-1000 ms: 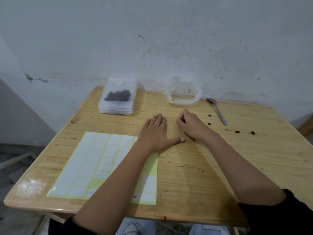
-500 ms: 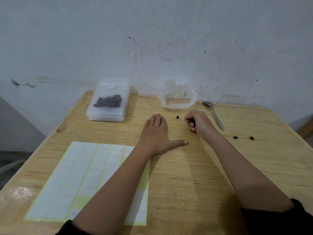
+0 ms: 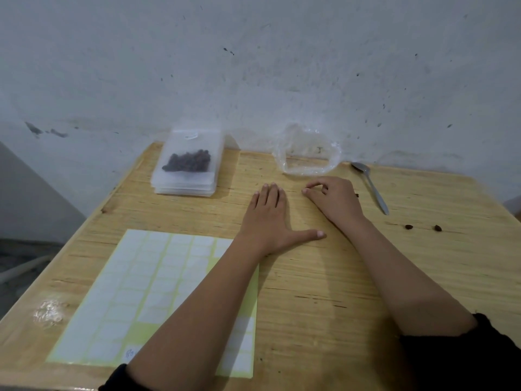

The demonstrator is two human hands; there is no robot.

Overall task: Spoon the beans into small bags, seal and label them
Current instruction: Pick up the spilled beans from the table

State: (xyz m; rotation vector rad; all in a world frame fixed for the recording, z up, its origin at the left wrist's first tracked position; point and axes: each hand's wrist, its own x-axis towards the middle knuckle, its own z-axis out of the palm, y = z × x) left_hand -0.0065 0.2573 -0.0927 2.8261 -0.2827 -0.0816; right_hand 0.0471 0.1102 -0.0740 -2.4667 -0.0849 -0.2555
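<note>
My left hand (image 3: 270, 218) lies flat on the wooden table (image 3: 338, 277), fingers apart, holding nothing. Just right of it, my right hand (image 3: 335, 198) is curled, thumb and forefinger pinched together on the tabletop where a loose bean lay; that bean is hidden. A small clear bag of dark beans (image 3: 187, 163) rests on a stack of empty small bags (image 3: 184, 190) at the back left. A crumpled open plastic bag (image 3: 307, 162) sits by the wall, a metal spoon (image 3: 372, 187) to its right. A label sheet (image 3: 141, 277) lies under my left forearm.
Two stray beans (image 3: 408, 227) (image 3: 437, 228) lie on the table at the right, and another bean (image 3: 356, 195) shows just behind my right hand. A white smudge (image 3: 49, 311) marks the front left corner. The wall runs along the table's back edge.
My right hand moved right as a fist, then came back left and pinched down where a single bean had appeared. My left hand stayed flat in place.
</note>
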